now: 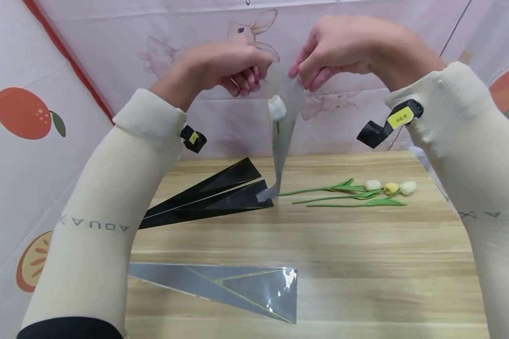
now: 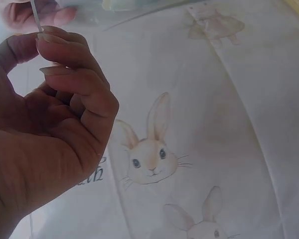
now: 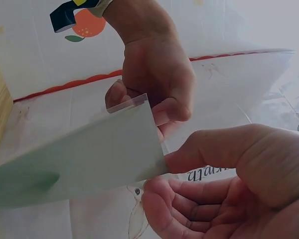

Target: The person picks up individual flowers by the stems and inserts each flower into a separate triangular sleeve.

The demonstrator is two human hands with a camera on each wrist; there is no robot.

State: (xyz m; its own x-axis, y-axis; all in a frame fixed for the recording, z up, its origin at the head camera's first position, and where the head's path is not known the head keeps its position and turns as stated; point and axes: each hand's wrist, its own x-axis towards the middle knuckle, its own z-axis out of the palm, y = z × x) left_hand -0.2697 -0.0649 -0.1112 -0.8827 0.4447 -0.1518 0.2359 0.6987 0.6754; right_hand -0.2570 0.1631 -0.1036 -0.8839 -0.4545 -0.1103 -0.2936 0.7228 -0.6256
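Left hand (image 1: 237, 66), right hand (image 1: 341, 49) pinch frosted bag (image 1: 287, 127) near far edge of worktop (image 1: 365, 263); uneven tug could split it, dropping white tulip (image 1: 277, 108).

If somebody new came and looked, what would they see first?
Probably the white flower upright inside a cloudy sleeve, which the left hand and right hand pinch near its top, in the upper middle of the head view. Next might come three flowers, two white and one yellow, lying toward the back of the table. Left of them lie two shiny black sleeves.
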